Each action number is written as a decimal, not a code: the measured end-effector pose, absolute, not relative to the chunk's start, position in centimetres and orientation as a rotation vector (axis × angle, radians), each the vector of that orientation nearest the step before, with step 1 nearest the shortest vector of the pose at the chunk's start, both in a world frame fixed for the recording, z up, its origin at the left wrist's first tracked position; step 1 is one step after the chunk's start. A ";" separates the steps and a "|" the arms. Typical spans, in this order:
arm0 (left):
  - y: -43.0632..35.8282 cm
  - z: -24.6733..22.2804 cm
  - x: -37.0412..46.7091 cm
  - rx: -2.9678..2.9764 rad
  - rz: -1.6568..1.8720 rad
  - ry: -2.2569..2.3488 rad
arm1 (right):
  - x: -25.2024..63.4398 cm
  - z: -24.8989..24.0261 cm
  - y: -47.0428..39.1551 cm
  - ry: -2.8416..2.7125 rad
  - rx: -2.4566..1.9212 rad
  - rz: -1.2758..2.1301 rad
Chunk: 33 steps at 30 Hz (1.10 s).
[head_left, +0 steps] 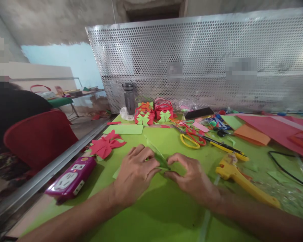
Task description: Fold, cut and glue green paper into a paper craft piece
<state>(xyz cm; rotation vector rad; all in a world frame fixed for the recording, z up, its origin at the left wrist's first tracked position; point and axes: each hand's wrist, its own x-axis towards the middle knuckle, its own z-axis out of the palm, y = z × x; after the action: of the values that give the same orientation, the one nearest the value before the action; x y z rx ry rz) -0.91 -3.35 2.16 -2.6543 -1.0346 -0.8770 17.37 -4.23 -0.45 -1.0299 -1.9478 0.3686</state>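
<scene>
Above the middle of the green tabletop (151,215), both of my hands are on a folded piece of light green paper (159,155). My left hand (138,168) pinches its lower edge between thumb and fingers. From the other side, the thumb and forefinger of my right hand (189,173) close on the paper's right end. The paper's upper part stands up between the hands, and my left fingers hide some of it. Left of my hands lie red paper cutouts (107,144) and a light green paper strip (123,129).
A purple power socket block (72,178) sits at left, a yellow glue gun (244,178) at right. Yellow-handled scissors (190,141) and a cutter knife (228,149) lie ahead. Small red baskets (164,112) and a bottle (129,99) stand before a perforated metal panel (199,43). A person sits at far left.
</scene>
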 end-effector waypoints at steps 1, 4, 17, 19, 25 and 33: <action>-3.3 2.1 -0.9 -2.659 -0.896 -1.015 | 17.3 -0.3 -4.3 -1.892 -1.076 0.444; -3.4 1.8 -0.8 -2.653 -0.942 -0.961 | 17.1 -0.2 -4.5 -1.770 -1.167 0.603; -3.5 1.7 -0.7 -2.556 -1.027 -0.886 | 17.3 -0.8 -4.3 -2.071 -1.138 0.233; -3.6 1.7 -0.7 -2.567 -1.030 -0.885 | 17.4 -0.9 -4.3 -2.089 -1.103 0.173; -3.6 1.8 -0.6 -2.606 -1.053 -0.933 | 17.4 -0.8 -4.4 -2.092 -1.030 0.101; -3.3 2.7 -0.9 -2.623 -1.213 -0.956 | 17.8 0.0 -4.3 -2.076 -0.980 0.181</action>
<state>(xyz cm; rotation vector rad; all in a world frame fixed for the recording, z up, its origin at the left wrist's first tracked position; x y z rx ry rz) -0.86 -3.33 2.69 -2.6235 -0.9565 -1.2130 17.75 -4.29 -0.02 -0.9800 -2.0758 0.1808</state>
